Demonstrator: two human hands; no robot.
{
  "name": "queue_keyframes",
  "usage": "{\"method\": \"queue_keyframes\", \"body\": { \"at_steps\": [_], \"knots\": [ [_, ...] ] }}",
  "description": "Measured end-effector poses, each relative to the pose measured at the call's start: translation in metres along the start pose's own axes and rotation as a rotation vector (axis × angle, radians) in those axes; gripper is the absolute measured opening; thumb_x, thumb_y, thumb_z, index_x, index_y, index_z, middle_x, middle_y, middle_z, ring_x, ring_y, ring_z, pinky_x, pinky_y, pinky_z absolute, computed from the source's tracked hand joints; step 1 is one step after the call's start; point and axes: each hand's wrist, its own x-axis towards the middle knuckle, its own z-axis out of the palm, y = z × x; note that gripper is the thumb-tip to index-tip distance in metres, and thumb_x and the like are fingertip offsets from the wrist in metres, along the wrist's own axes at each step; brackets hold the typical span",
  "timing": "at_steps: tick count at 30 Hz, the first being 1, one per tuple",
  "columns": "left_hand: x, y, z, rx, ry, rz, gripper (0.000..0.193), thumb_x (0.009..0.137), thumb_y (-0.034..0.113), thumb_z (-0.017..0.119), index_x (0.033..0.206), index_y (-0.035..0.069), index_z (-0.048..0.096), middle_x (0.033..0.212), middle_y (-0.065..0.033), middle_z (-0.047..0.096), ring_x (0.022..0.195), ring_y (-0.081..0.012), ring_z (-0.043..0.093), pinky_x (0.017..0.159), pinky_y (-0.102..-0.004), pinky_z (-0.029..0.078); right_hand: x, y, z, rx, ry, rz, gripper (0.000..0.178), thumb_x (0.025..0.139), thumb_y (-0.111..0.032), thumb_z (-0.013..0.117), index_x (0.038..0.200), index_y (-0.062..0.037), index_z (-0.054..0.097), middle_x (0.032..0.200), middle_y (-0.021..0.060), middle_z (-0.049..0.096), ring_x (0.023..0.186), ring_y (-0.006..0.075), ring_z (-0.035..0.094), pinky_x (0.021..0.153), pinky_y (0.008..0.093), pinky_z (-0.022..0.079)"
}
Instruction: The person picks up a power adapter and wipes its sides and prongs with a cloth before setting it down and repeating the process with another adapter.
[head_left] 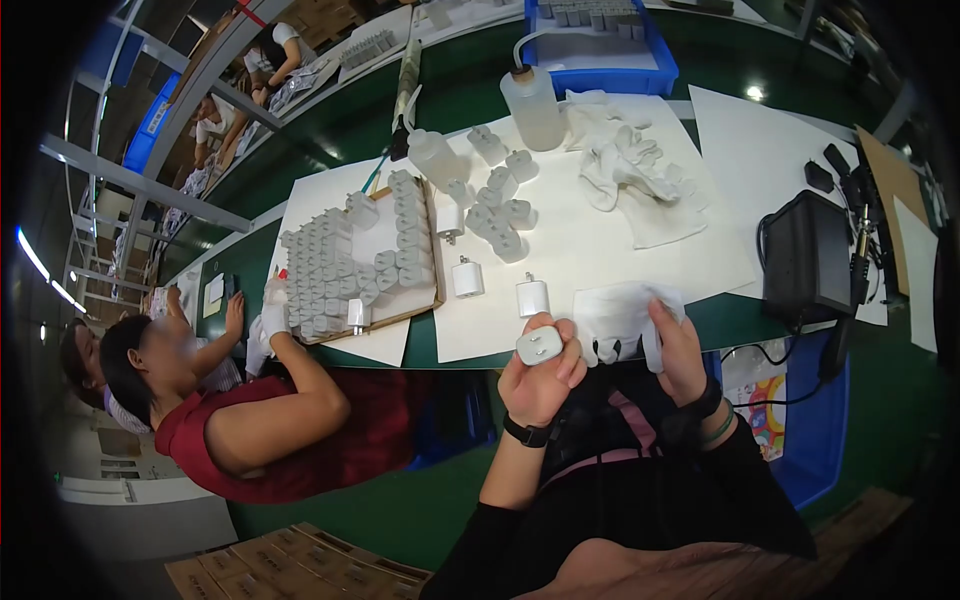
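Note:
A white plug-in charger [539, 346] sits in the fingers of my left hand [540, 390], its two prongs facing up. My right hand [682, 352] grips a white cloth [615, 308], which spreads over the table's front edge beside the charger. Just beyond my left hand, another charger [532, 297] lies on the white sheet, with one more charger [467, 279] to its left. Farther back stands a loose cluster of several chargers [497, 215].
On the left, a shallow tray [437, 262] holds rows of chargers, and a co-worker's gloved hand [274, 308] is beside it. Two squeeze bottles, one the larger bottle [535, 110], stand behind. White gloves [625, 170] lie right of centre. A black device [808, 258] with cables sits far right.

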Motion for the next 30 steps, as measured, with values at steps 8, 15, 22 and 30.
{"method": "queue_keyframes", "body": {
  "at_steps": [8,15,22,30],
  "knots": [
    [0.004,-0.001,0.003,0.035,-0.052,-0.017,0.043,0.083,0.028,0.057,0.118,0.009,0.041,0.105,-0.0125,0.042,0.067,-0.0157,0.043,0.059,-0.0281,0.040,0.000,0.003,-0.006,0.026,-0.008,0.002,0.034,0.096,-0.022,0.045,0.120,0.0020,0.050,0.113,0.0084,0.058,0.102,0.0164,0.056,0.090,0.0289,0.043],
    [0.003,-0.004,0.006,0.057,-0.027,-0.010,0.041,0.082,0.027,0.058,0.115,0.009,0.041,0.105,-0.0123,0.042,0.065,-0.0151,0.043,0.058,-0.0275,0.040,-0.003,0.001,-0.009,0.034,0.006,-0.012,0.034,0.096,-0.022,0.045,0.120,0.0015,0.050,0.113,0.0080,0.058,0.103,0.0166,0.056,0.090,0.0285,0.042],
    [0.001,-0.003,0.002,0.081,-0.051,-0.002,0.041,0.083,0.027,0.058,0.116,0.009,0.041,0.105,-0.0127,0.043,0.066,-0.0150,0.043,0.059,-0.0271,0.039,-0.002,0.001,-0.011,0.068,0.024,-0.014,0.034,0.097,-0.023,0.044,0.119,0.0018,0.050,0.112,0.0082,0.059,0.102,0.0162,0.056,0.089,0.0285,0.043],
    [-0.004,-0.005,-0.007,0.140,-0.063,0.011,0.046,0.085,0.031,0.058,0.121,0.008,0.039,0.114,-0.0145,0.044,0.075,-0.0182,0.048,0.065,-0.0304,0.043,-0.009,-0.006,0.015,0.098,0.049,-0.098,0.035,0.096,-0.023,0.044,0.119,0.0031,0.051,0.117,0.0095,0.058,0.106,0.0190,0.056,0.091,0.0311,0.043]
  ]
}}
